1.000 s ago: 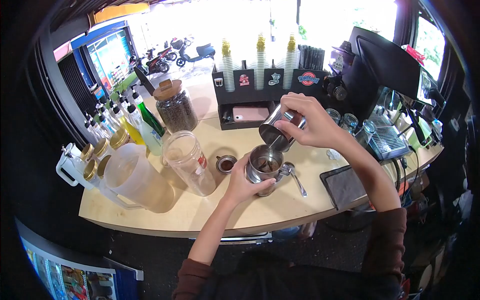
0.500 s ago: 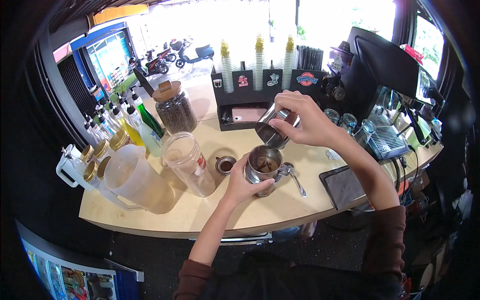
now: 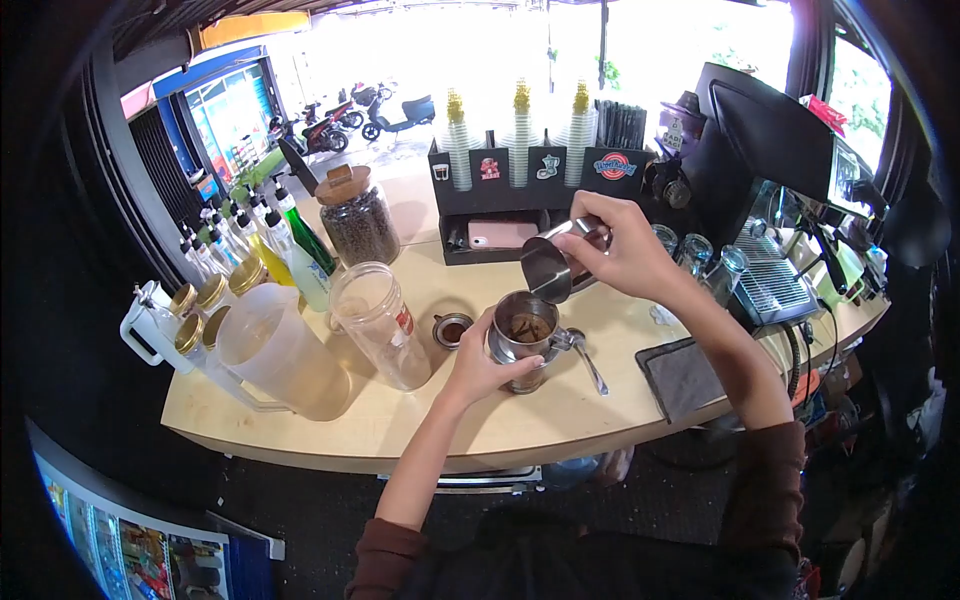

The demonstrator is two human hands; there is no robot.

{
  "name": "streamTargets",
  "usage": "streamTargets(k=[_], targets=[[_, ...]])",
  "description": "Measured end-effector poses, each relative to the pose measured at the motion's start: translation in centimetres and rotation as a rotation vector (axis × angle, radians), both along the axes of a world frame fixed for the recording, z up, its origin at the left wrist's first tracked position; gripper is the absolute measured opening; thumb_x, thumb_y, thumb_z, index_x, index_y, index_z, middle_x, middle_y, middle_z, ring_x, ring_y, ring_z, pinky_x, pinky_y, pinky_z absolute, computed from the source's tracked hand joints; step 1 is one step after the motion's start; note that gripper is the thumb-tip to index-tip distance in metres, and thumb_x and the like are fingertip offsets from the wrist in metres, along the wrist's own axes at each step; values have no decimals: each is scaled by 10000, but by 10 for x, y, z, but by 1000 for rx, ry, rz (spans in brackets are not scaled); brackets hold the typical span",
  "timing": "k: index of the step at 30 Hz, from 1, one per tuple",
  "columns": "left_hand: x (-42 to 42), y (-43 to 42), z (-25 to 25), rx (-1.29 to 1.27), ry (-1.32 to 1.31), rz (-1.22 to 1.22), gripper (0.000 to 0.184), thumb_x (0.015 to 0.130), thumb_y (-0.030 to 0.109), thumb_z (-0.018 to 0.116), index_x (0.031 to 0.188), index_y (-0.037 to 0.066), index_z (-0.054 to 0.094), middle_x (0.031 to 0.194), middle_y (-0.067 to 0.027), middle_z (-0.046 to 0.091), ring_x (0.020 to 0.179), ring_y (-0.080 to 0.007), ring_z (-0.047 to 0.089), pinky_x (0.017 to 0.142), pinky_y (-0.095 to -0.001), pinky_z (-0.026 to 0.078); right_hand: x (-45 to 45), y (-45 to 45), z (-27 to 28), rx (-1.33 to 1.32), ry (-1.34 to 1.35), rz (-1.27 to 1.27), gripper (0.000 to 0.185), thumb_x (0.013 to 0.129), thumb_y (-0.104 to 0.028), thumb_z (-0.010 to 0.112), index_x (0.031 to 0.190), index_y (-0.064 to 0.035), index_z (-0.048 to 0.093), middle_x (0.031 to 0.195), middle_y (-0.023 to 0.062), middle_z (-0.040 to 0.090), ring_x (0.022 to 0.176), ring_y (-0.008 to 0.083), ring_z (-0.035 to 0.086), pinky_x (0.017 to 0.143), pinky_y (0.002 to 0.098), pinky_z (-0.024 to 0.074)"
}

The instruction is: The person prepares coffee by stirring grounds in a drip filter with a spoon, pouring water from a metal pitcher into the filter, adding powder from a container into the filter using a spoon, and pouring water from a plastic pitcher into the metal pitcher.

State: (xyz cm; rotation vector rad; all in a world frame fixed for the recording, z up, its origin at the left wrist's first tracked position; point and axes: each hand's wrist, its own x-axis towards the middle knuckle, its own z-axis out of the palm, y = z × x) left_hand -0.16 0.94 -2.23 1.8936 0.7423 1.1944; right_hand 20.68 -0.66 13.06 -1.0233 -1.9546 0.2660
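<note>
My left hand (image 3: 482,366) is wrapped round a metal cup with a side handle (image 3: 522,347), steadying it upright. Brownish contents with darker streaks show inside the cup. Above its rim, my right hand (image 3: 622,248) grips a metal pitcher (image 3: 547,270) by the handle. The pitcher tilts down to the left, its mouth over the cup. A spoon (image 3: 592,366) lies on the counter to the right of the cup. Left of the cup sits a small round metal piece (image 3: 452,329) with dark brown matter in it.
On the wooden counter (image 3: 450,420) stand a plastic jug (image 3: 285,365), a clear container (image 3: 385,340) and a coffee bean jar (image 3: 358,222). Syrup bottles (image 3: 290,240) line the left. A black cup rack (image 3: 510,170) stands behind, an espresso machine (image 3: 775,270) and grey cloth (image 3: 685,380) to the right.
The pitcher in my right hand has shifted slightly down and to the right, closer over the cup and more tipped. My left hand stays round the cup.
</note>
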Motion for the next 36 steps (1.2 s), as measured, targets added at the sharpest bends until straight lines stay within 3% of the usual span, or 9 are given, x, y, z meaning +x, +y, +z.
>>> streamTargets(k=[4, 8, 10, 17, 22, 26, 28, 33, 36], targets=[[0, 0, -4, -20, 21, 33, 787, 623, 242, 851, 1282, -2, 496, 1160, -126, 626, 1096, -207, 594, 988, -347, 440, 25, -4, -19, -41, 48, -42, 303, 832, -137, 705, 749, -16, 440, 636, 27, 431, 592, 46, 447, 502, 264, 366], [0, -1, -8, -53, 6, 61, 832, 624, 256, 857, 1309, 0, 460, 1252, -147, 563, 1184, -224, 535, 1023, -353, 409, 53, -7, -52, -190, 465, 41, 245, 887, -153, 668, 751, -67, 483, 711, -41, 515, 622, 22, 459, 520, 217, 367], [-1, 1, -20, 133, -61, 153, 883, 618, 281, 868, 1329, 0, 427, 1316, -163, 499, 1250, -252, 474, 1055, -368, 375, 56, -22, -50, -213, 526, -41, 217, 888, -157, 666, 753, -84, 513, 703, -50, 523, 615, 25, 461, 534, 200, 359], [-48, -56, -20, 283, -201, 426, 577, 774, 140, 743, 1269, 5, 478, 1254, -132, 519, 1193, -242, 486, 1004, -360, 391, 78, -38, -72, -293, 954, 169, 160, 956, -164, 568, 808, -119, 529, 682, -76, 478, 578, 4, 387, 546, 174, 314], [-137, -75, -39, 399, -415, 687, 359, 823, 64, 654, 1155, 11, 529, 1175, -115, 529, 1147, -233, 490, 996, -342, 371, 46, -65, -42, -249, 923, 225, 148, 956, -159, 568, 820, -119, 527, 745, -68, 521, 644, 2, 454, 592, 172, 348], [-200, -74, -29, 350, -542, 884, 385, 868, 84, 613, 1225, 9, 491, 1247, -112, 493, 1192, -220, 453, 1015, -332, 333, -18, -87, -29, -310, 918, 265, 115, 959, -152, 553, 855, -113, 522, 780, -48, 542, 716, 21, 512, 670, 197, 422], [-217, -68, -9, 221, -635, 1040, 423, 926, 155, 563, 1297, -1, 432, 1302, -110, 456, 1219, -208, 423, 1038, -334, 302, -57, -83, -40, -299, 949, 232, 167, 950, -201, 572, 830, -95, 522, 676, -8, 546, 540, 74, 532, 424, 245, 458], [-274, -33, -7, 37, -627, 735, 488, 986, 309, 469, 1339, -18, 388, 1337, -117, 446, 1239, -210, 416, 1050, -351, 301, -138, -72, -108, -473, 1008, 373, 113, 923, -160, 612, 849, -105, 549, 731, 7, 609, 536, 96, 561, 441, 259, 460], [-288, -15, 7, -57, -644, 598, 537, 994, 382, 434, 1349, -19, 390, 1343, -122, 452, 1248, -212, 420, 1058, -351, 306, -177, -68, -150, -584, 1078, 311, 138, 908, -119, 633, 820, -100, 528, 791, 31, 644, 652, 86, 591, 606, 221, 456]])
